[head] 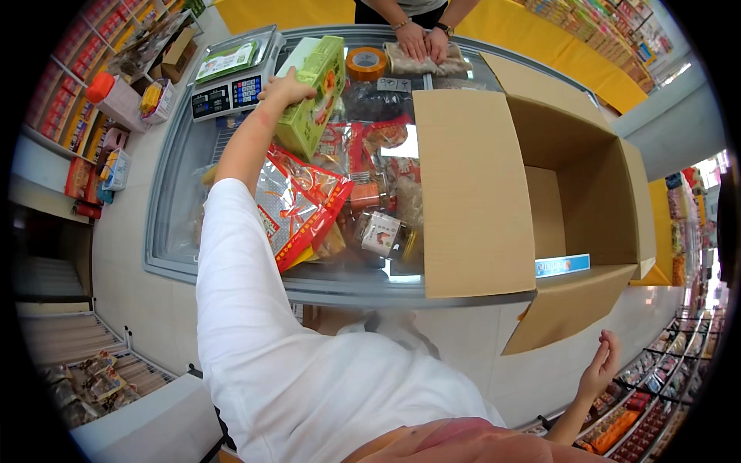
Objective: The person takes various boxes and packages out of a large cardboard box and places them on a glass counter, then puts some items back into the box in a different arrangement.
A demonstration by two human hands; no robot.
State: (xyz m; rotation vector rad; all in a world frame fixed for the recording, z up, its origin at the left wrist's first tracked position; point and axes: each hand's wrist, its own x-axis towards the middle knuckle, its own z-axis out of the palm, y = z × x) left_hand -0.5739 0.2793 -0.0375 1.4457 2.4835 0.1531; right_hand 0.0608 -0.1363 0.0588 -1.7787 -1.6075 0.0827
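My left hand [288, 89] grips the upper end of a green printed food box [312, 98] that stands tilted on the glass-topped chest freezer, beside a digital scale [226, 95]. On the scale's tray lies a green-labelled pack [227, 61]. Nearer to me is a red-edged plastic food bag [307, 202], just below the box. My right hand [602, 362] hangs at the lower right, away from the freezer, with nothing visible in it. Between the two hands stands an open cardboard box [579, 185], its flaps spread, with a blue printed box [562, 265] inside near its front edge.
Across the freezer a person's hands [422, 45] press on a beige wrapped bundle [451, 61]. A roll of orange tape [366, 62] lies near it. A labelled jar or pack [382, 234] sits by the cardboard flap. Display racks [654, 382] stand at the lower right.
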